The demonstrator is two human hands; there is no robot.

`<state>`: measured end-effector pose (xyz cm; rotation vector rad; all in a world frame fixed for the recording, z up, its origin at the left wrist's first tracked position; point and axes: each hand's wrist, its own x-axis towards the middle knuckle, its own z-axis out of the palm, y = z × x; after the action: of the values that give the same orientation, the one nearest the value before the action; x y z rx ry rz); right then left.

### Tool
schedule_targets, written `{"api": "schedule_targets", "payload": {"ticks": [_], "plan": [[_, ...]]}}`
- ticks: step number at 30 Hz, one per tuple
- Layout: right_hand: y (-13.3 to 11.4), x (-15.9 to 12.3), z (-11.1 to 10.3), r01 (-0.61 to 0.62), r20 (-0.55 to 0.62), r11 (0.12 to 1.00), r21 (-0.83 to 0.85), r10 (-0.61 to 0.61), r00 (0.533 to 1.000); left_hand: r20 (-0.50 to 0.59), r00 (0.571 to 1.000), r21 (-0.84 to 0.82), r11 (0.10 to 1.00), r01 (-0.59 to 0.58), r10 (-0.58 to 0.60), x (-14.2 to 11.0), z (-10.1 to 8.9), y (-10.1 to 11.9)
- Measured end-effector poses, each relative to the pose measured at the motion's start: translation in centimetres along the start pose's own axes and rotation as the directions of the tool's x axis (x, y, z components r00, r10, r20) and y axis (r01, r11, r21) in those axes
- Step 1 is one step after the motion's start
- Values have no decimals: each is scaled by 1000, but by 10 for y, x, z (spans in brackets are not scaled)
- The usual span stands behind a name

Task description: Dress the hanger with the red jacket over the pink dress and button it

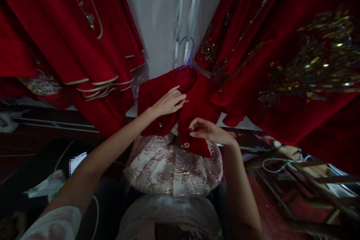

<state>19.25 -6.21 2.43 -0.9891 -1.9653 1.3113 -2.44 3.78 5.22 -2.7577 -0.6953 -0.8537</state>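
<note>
A small red jacket (198, 114) with jewelled clasps hangs from a blue-purple hanger (189, 54). Its lower part lies over a pale, gold-patterned brocade skirt (171, 176) spread over my lap. My left hand (170, 102) is at the jacket's front edge below the neckline. Thumb and forefinger pinch there, beside a jewelled clasp (186, 101). Over the other front panel, my right hand (206, 130) is held with bent fingers, thumb and fingertips apart, and nothing visible in it. Another clasp (185, 145) sits lower on that panel, and one (160, 124) on the opposite panel.
Red garments with pale piping (98, 52) hang at the left, and red garments with gold sequins (326, 60) at the right. Behind is a pale panel with a metal rail (191, 3). A wooden frame (309, 195) with a white cord (277, 159) stands low right.
</note>
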Motion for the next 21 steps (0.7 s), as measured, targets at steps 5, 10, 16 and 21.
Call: {"api": "schedule_targets", "payload": {"ticks": [5,10,16,21], "plan": [[0,28,21,208,-519,967,-150,-256,815,7,999,107,993,50,-51,-1,10,-1],[-12,53,30,363,-489,916,-169,-398,776,63,994,152,985,80,-90,-4,13,-6],[-11,95,32,242,-439,960,-140,-279,854,245,926,280,936,215,-287,-8,2,3],[0,103,37,-174,-574,959,-225,14,819,283,798,409,819,402,-533,-19,-7,1]]}}
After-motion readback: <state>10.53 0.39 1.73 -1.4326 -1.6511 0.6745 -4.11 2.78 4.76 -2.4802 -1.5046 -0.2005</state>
